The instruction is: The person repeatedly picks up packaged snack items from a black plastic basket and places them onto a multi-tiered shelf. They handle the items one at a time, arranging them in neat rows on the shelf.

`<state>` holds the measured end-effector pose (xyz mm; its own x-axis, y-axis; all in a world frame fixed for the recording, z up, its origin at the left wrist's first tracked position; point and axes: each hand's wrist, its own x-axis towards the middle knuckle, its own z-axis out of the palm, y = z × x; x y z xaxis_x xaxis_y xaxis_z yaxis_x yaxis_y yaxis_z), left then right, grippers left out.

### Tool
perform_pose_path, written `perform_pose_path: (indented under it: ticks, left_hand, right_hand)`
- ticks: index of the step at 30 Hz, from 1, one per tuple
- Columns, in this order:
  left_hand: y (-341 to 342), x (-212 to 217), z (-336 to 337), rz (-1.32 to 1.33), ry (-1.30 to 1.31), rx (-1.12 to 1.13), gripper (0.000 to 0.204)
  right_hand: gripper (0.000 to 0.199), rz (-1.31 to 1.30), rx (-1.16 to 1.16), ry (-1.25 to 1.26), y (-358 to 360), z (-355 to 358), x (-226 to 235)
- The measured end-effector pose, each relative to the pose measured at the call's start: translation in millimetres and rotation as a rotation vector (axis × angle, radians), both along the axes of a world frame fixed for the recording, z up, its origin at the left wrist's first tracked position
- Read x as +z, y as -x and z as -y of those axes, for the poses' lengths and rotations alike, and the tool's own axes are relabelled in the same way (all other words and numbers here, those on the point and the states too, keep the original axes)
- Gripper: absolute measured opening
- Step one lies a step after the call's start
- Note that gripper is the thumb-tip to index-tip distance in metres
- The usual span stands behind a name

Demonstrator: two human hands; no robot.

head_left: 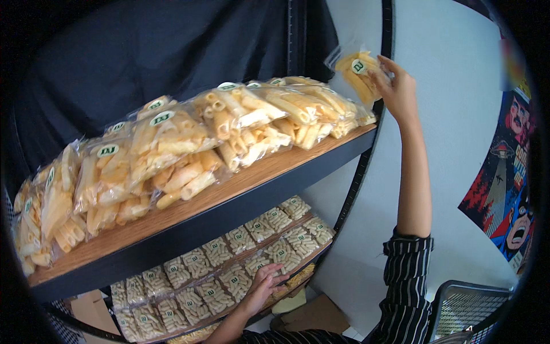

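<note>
My right hand (399, 90) is raised at the far right end of the upper shelf, its fingers closed on a clear bag of yellow tube-shaped snacks (354, 77) with a round white label. That bag is held above the shelf's end, close to the wall. Several similar bags of tube snacks (163, 137) lie piled in rows along the wooden upper shelf (229, 184). Lower down, my left hand (262, 288) holds nothing, fingers loosely apart. It hovers in front of the lower shelf's bags of pale short snacks (216, 252).
Dark metal edging (189, 229) runs along the upper shelf's front. A pale wall (452, 114) with a colourful poster (504, 172) stands to the right. At lower right is a grey mesh basket (470, 304). Cardboard (315, 318) lies below the shelves; black cloth (143, 51) hangs behind.
</note>
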<state>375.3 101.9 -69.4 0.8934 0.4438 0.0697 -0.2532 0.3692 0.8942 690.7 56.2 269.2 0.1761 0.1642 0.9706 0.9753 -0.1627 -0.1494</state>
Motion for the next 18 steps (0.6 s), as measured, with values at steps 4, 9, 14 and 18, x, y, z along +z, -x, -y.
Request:
perform_pose_path:
  ticks: [4, 9, 14, 18]
  left_hand:
    - [16.4, 1.4, -5.2, -0.043, -0.006, 0.058, 0.04]
    - [32.6, -21.1, -15.1, -0.089, 0.141, 0.133, 0.038]
    - [42.7, -43.2, -19.2, -0.123, 0.271, 0.192, 0.036]
    - [49.4, -43.2, -19.2, -0.161, 0.284, 0.252, 0.034]
  right_hand:
    - [0.04, -0.247, 0.025, 0.229, -9.7, -24.8, 5.0]
    - [0.031, -0.207, -0.211, 0.529, -1.2, -31.8, 12.5]
    - [0.022, 0.2, -0.662, 0.762, -4.4, -36.5, 11.0]
    - [0.02, 0.019, -0.546, 0.784, 5.2, -38.1, 16.8]
